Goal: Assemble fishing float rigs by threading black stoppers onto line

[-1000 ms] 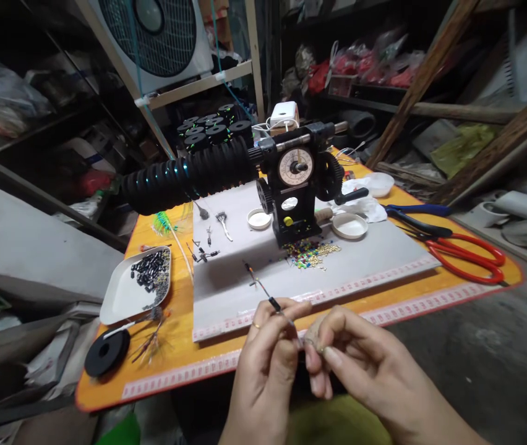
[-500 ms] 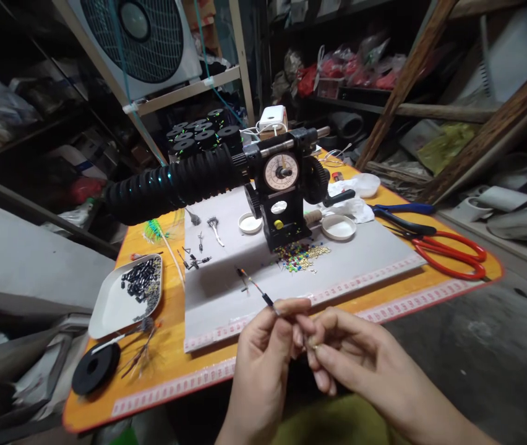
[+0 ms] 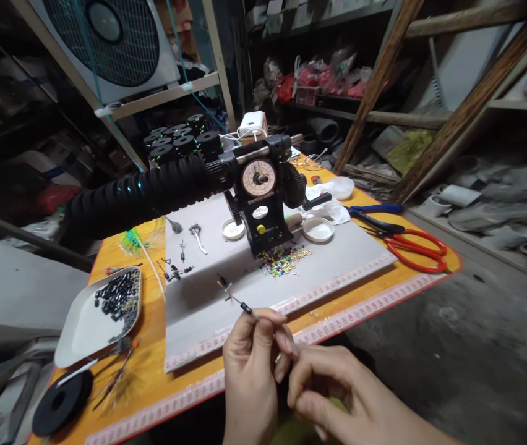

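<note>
My left hand (image 3: 250, 364) is closed in a pinch on a thin fishing-line piece with a black sleeve (image 3: 245, 308) and small orange and black parts toward its far end. The piece points up and left over the grey board (image 3: 208, 321). Close beside it, my right hand (image 3: 338, 386) has its fingers curled together, near the left fingertips. Whatever its fingers hold is too small or hidden to make out. Loose coloured and gold beads (image 3: 282, 262) lie on the board beyond the hands.
A black hand-cranked winder with a dial (image 3: 260, 179) stands on the board, carrying a long row of black foam spools (image 3: 143, 188). On the left are a white tray (image 3: 71, 340) of black pieces and a foam spool (image 3: 62, 402). Red-handled scissors (image 3: 416, 254) and blue-handled pliers (image 3: 379, 209) lie right.
The view has turned, so the table's things sit further left. My right hand has moved down slightly from the left fingertips, its fingers more curled. My left hand still pinches the line piece.
</note>
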The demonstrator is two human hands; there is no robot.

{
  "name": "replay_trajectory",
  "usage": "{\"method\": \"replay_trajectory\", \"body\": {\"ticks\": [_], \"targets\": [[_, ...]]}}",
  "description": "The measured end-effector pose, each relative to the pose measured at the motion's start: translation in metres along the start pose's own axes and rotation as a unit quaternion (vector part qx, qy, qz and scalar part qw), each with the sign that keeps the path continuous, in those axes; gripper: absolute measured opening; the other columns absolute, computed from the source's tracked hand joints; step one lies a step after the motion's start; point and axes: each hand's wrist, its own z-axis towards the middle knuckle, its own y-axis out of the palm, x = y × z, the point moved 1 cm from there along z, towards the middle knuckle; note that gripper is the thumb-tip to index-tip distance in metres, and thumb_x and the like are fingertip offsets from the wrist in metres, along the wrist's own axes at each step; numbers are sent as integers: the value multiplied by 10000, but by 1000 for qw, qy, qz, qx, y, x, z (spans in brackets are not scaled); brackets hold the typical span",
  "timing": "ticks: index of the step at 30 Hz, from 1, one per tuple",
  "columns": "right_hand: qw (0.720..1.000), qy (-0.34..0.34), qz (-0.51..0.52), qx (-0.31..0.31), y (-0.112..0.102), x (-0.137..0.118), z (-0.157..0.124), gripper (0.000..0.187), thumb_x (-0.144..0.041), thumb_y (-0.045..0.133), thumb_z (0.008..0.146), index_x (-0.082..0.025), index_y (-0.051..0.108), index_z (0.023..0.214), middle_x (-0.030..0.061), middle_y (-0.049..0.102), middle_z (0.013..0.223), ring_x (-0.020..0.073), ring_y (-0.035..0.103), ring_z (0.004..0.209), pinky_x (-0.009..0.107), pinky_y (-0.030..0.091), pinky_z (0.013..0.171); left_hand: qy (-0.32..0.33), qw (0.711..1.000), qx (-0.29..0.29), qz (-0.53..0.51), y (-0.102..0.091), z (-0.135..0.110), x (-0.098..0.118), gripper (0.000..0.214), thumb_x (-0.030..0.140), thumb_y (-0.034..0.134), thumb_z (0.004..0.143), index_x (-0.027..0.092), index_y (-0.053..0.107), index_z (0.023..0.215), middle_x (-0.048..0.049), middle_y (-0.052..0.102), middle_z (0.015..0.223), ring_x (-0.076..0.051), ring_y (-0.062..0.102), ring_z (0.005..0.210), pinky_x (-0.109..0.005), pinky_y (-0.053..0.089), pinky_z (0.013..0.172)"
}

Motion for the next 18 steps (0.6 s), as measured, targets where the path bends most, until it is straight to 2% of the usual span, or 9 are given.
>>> {"method": "replay_trajectory", "body": {"ticks": [3,5,6,7,8,11,14,16,18], "targets": [[988,-98,-116,4,-6,-6,-4,173,-90,563,865,-204,654,773,14,708,809,146,695,776,209,566,669,-31,999,8,14,3,-2,4,305,465,818,776,176,721,793,46,610,576,-1,473,346,-71,297,356],[958,-158,-240,10,-25,-7,-5,213,-53,557,875,-221,684,845,-6,740,821,128,720,782,200,582,747,-34,998,12,47,2,-4,6,327,480,826,757,169,733,791,37,645,591,14,459,288,-51,287,317],[930,-191,-312,34,-40,-8,-7,224,-56,555,886,-229,697,889,-12,747,810,118,723,742,182,584,715,-29,997,19,64,1,-5,7,332,482,829,752,165,739,785,30,658,594,8,476,282,-46,301,307],[882,-226,-404,93,-59,-9,-8,238,-82,555,899,-248,710,969,-16,759,826,118,729,723,173,588,682,-22,996,28,79,-1,-5,8,331,480,832,748,163,745,779,25,666,592,-5,500,283,-47,319,297],[853,-235,-441,149,-81,-10,-10,257,-97,544,903,-250,715,1019,7,777,888,147,747,773,212,600,720,-15,995,37,92,-3,-6,8,328,478,834,744,162,751,775,21,671,588,-20,520,286,-53,341,289],[789,-192,-515,275,-147,-16,-16,274,-156,544,915,-228,734,1099,103,763,1077,286,731,1021,403,565,914,9,993,51,104,-6,-7,8,302,461,842,738,170,775,783,20,680,596,-49,551,293,-83,399,283],[756,-151,-554,314,-189,-22,-17,247,-240,584,899,-235,773,1058,74,781,918,277,763,922,302,577,767,20,994,53,95,-7,-8,8,266,444,833,755,186,793,806,0,733,691,-49,558,293,-90,399,272],[751,-146,-556,325,-199,-24,-17,243,-318,599,870,-224,801,967,37,774,797,244,781,773,229,543,600,16,995,47,91,-9,-9,8,249,428,813,786,182,794,818,-13,748,693,-46,551,290,-88,395,273],[753,-152,-541,343,-201,-25,-19,267,-394,625,813,-215,812,877,-16,731,650,188,748,563,187,445,449,1,995,31,93,-11,-9,8,243,411,779,831,170,792,856,1,695,540,-53,539,283,-83,396,284]]}}
